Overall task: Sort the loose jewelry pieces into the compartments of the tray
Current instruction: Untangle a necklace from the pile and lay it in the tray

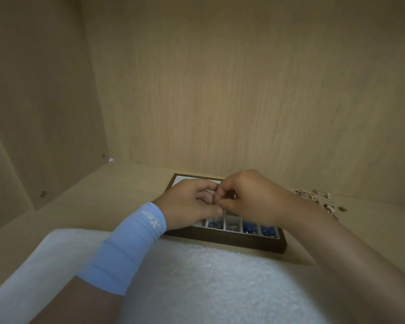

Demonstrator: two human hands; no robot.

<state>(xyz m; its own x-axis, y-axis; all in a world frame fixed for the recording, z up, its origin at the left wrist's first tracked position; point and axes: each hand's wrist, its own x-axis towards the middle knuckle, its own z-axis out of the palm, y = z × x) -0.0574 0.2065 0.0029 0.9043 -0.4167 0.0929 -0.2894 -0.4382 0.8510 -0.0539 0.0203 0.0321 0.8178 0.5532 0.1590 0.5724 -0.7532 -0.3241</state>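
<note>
Over the tray (232, 244), on a shelf (98, 206) inside a wooden cabinet, both hands meet. The left hand (192, 203) and right hand (251, 195) have their fingers curled, tips pinched together on a tiny piece (217, 199). It is too small to say what it is, or which hand really has it.

The tray is a dark wood frame with pale compartments. At least 4 in the near row show contents, 2 of them with blue bits (249, 226). The back rows are hidden by the hands.

The loose jewelry (313, 198), gold and pearl-looking, lies on the shelf just right of the tray, behind the right forearm. A white fluffy cloth (208, 284) sits in front. There is a blue sleeve (129, 246) on the left wrist.

Handling, my guess:
- The pieces are light, small and slick, and chains are limp and snag on each other.
- Thin links and posts probably bend or break if tugged.
- Best taken with a fingertip pinch on the solid part, such as a bead, clasp or stone, not mid-chain.
- Lift 1 at a time straight up from the pile.
- Lower each into its compartment rather than dropping it, or it bounces out.
</note>
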